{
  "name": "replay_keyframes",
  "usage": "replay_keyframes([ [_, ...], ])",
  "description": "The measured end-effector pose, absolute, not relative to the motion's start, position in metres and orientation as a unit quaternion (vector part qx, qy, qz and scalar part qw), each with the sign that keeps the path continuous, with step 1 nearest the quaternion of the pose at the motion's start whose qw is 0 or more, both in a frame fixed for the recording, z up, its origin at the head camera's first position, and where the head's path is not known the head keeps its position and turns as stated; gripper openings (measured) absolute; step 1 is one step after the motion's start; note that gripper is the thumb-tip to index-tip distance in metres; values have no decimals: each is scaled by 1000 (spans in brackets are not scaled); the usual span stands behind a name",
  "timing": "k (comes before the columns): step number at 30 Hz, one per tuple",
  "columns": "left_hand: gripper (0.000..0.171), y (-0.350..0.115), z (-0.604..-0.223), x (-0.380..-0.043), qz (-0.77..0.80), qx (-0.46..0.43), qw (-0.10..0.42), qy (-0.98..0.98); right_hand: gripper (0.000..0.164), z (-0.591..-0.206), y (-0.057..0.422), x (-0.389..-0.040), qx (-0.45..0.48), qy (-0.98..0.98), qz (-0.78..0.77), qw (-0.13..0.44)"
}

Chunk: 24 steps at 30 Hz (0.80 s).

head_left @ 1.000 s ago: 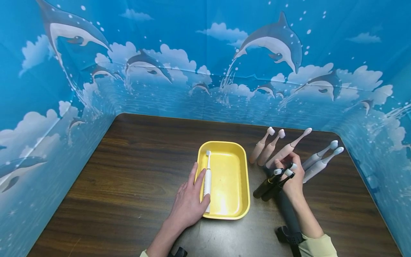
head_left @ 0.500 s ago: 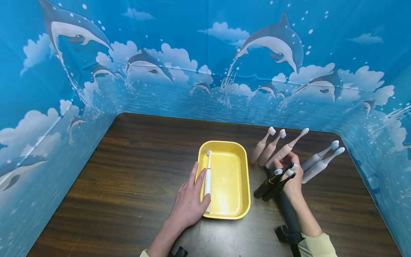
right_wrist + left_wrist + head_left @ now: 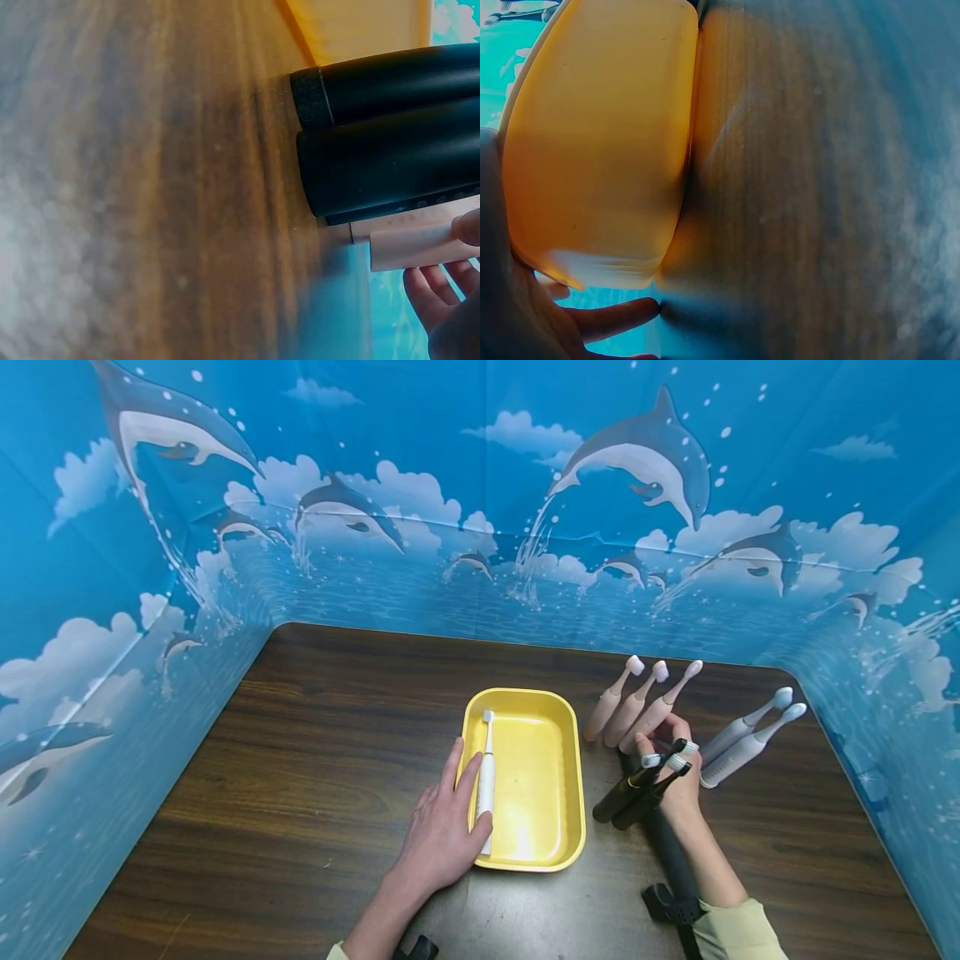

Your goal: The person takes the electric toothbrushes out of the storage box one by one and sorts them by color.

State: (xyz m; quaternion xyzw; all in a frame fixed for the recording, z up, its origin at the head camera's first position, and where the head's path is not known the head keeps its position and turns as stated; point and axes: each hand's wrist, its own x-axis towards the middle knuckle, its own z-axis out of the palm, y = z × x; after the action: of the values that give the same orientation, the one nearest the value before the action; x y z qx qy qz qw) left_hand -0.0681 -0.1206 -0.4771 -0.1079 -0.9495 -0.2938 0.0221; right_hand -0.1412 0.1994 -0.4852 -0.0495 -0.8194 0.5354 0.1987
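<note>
Between the thumb and fingers of my right hand [image 3: 681, 789] is the handle of a pink electric toothbrush [image 3: 652, 717], the rightmost of three that stand side by side. In the right wrist view, the thumb lies on one side of this pink handle [image 3: 416, 247] and the fingertips on the other. Black electric toothbrushes [image 3: 621, 800] stand in front and partly hide that hand. My left hand [image 3: 442, 837] lies over the left rim of a yellow tray [image 3: 580, 793], its fingers fairly straight. Inside the tray is a white electric toothbrush [image 3: 486, 781], partly under that hand.
Two other pink toothbrushes [image 3: 602, 714] stand left of the held one. To the right of my right hand stand two grey-white toothbrushes [image 3: 735, 758]. The brown wooden table [image 3: 322, 735] backs onto a blue dolphin-print curtain [image 3: 420, 577].
The head of the held pink toothbrush has swung left, and its handle now stands closer to the other pink ones. My right hand has shifted slightly left; the left hand stays put.
</note>
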Motion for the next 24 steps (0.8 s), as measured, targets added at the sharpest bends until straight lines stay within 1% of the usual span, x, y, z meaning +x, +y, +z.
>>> replay_keyframes([
  [5,72,-120,-477,-68,-290,-108,21,-951,41,-490,198,-143,-42,-817,538,204],
  [10,71,-120,-476,-68,-290,-108,18,-951,39,-468,190,-134,-31,-821,536,194],
  [12,71,-120,-477,-68,-289,-109,20,-951,38,-465,189,-133,-30,-821,536,192],
  [17,72,-121,-477,-68,-289,-115,29,-950,39,-489,197,-143,-35,-825,530,193],
  [19,72,-121,-478,-68,-289,-117,31,-950,40,-490,198,-144,-35,-827,529,188],
  [24,71,-121,-478,-68,-289,-121,37,-949,41,-468,190,-134,-30,-828,535,164],
])
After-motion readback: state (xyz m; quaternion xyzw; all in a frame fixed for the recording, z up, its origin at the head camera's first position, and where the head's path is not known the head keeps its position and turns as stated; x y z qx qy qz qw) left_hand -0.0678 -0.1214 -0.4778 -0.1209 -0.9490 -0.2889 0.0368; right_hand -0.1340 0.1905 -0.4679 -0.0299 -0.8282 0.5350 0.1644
